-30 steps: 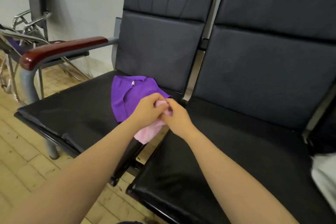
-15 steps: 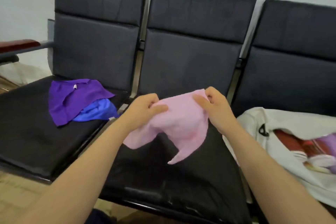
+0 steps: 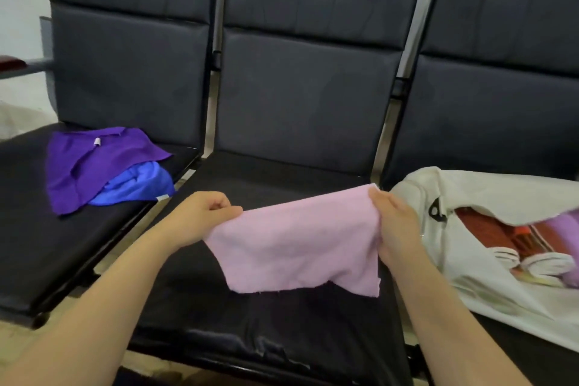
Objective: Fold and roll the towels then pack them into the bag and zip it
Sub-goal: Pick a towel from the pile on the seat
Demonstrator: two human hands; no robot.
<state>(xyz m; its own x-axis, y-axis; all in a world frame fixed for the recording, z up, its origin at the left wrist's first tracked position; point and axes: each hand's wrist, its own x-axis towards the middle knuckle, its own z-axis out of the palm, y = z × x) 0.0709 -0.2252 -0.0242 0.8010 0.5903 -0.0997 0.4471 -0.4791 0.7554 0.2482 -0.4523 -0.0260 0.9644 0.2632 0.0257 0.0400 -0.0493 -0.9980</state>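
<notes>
row of three black padded seats (image 3: 307,97): joined side by side with tall padded backs, against a pale wall; the view looks down on the middle seat.
off-white cloth bag (image 3: 488,194): lies slumped on the right-hand seat, touching its back edge. Red, purple and cream shapes show on its near side; I cannot tell whether they are print or contents. A small black ring sits on its left part.
thin pale pink towel (image 3: 300,244): held up in the air over the middle seat, stretched flat between both hands by its top edge. The lower edge hangs loose and uneven, just above the seat cushion.
deep purple towel (image 3: 94,166): spread loosely and rumpled on the left seat, well apart from the pink towel.
bright blue towel (image 3: 141,185): bunched under the right side of the purple towel, its near edge poking out toward the gap between the seats.
left hand (image 3: 200,216): fingers curled, pinching the towel's upper left corner between thumb and fingers.
right hand (image 3: 398,226): grasps the upper right corner and side edge, thumb on top, just beside the bag.
reddish-brown armrest (image 3: 11,60): only its tip shows at the far left edge.
small white tag (image 3: 97,141): on top of the purple towel near its back edge.
</notes>
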